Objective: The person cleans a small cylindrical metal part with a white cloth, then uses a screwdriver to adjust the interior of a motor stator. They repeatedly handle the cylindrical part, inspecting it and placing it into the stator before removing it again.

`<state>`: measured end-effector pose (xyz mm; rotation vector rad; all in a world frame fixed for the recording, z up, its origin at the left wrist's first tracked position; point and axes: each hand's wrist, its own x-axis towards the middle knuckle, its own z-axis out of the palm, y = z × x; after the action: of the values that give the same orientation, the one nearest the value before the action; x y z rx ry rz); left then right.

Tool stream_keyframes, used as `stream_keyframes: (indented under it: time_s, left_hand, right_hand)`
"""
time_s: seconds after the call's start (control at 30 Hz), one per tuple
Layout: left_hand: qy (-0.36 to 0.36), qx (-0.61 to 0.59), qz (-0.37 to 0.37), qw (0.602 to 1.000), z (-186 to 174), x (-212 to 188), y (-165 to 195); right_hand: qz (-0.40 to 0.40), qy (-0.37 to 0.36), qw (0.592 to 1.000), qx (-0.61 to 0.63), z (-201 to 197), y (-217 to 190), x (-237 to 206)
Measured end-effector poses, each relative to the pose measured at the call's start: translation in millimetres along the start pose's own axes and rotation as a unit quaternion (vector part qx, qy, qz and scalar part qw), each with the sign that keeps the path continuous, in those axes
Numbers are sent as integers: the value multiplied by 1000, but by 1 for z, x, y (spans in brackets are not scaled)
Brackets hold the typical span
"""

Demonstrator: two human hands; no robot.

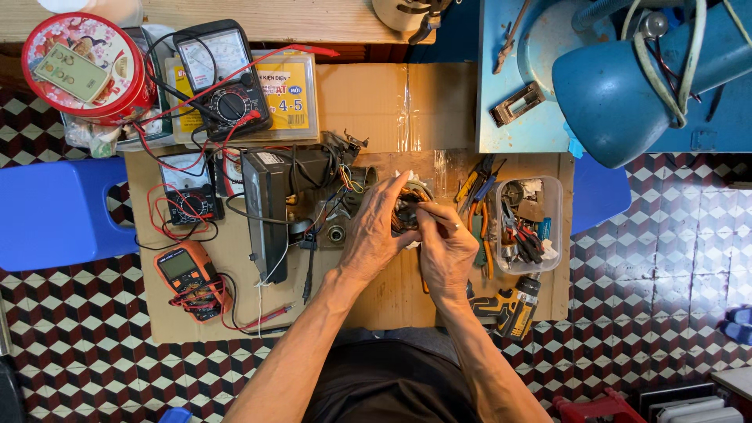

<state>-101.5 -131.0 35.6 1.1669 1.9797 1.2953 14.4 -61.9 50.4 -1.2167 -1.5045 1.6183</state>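
My left hand [374, 231] wraps around a small motor stator with copper windings [409, 205], holding it over the cardboard sheet [376, 298]. My right hand [445, 244] is at the stator's right side, fingers pinched on a thin light-coloured piece that reaches into the windings. Coloured wires [350, 182] run from the stator toward a dark boxy housing [270, 207] to the left. White paper or cloth shows under the stator.
Two analog multimeters [223, 78] [186, 192] and an orange digital meter [186, 276] with red leads lie left. A clear tub of tools [529, 223], pliers [479, 184] and a yellow cordless drill [509, 307] sit right. Blue stool [55, 211], round red tin [82, 66], blue lamp [642, 82].
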Motion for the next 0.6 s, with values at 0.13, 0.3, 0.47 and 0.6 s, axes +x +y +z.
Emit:
stream_keyframes:
  time_s: [0.13, 0.3, 0.47, 0.6]
  left_hand:
    - [-8, -6, -18, 1000, -4, 1, 2]
    - [-5, -5, -16, 1000, -2, 1, 1]
    - [-6, -3, -11, 1000, -1, -1, -2]
    - [2, 13, 3, 1000, -2, -1, -3]
  right_hand:
    - [-66, -50, 990, -112, -5, -11, -1]
    - [-145, -49, 958, -242, -15, -34, -1]
    - [-216, -105, 911, -336, -12, -41, 6]
    - [-279, -127, 886, -347, -9, -39, 7]
